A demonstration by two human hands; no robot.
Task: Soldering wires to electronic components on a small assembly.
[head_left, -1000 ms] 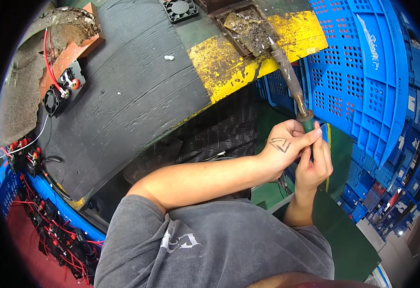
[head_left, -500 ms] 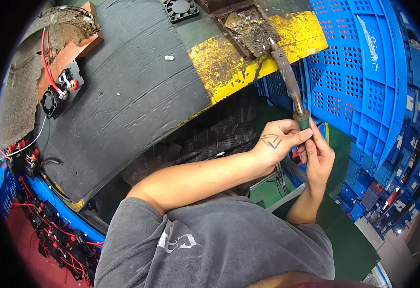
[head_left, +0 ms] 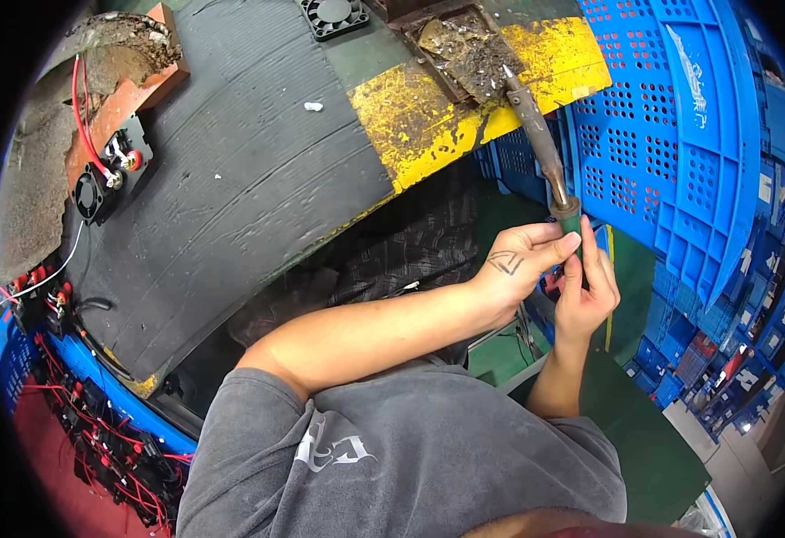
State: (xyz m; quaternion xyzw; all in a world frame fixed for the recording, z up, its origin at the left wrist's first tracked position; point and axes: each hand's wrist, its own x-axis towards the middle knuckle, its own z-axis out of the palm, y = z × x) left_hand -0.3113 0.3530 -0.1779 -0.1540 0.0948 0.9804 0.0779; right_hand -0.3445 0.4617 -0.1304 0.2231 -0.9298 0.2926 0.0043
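A large soldering iron point(head_left: 541, 142) with a green handle points up and away, its bright tip just over the right edge of a rusty metal tray point(head_left: 433, 67) of dark residue. My left hand point(head_left: 518, 263) is closed round the handle near its collar, thumb lying along it. Beside it my right hand point(head_left: 590, 291) also grips the handle from the right, thumb and fingers against it. The lower end of the handle is hidden by my hands.
Left on the dark mat point(head_left: 231, 134) are a small fan with red wires point(head_left: 89, 195) and a copper-coloured block point(head_left: 161, 82). Another black fan point(head_left: 334, 13) lies at the far edge. A blue perforated crate point(head_left: 626, 134) stands right; several wired assemblies point(head_left: 96, 430) fill the lower left.
My right hand has shifted slightly left and up along the handle, its fingers straighter. The iron and my left hand stay almost in place.
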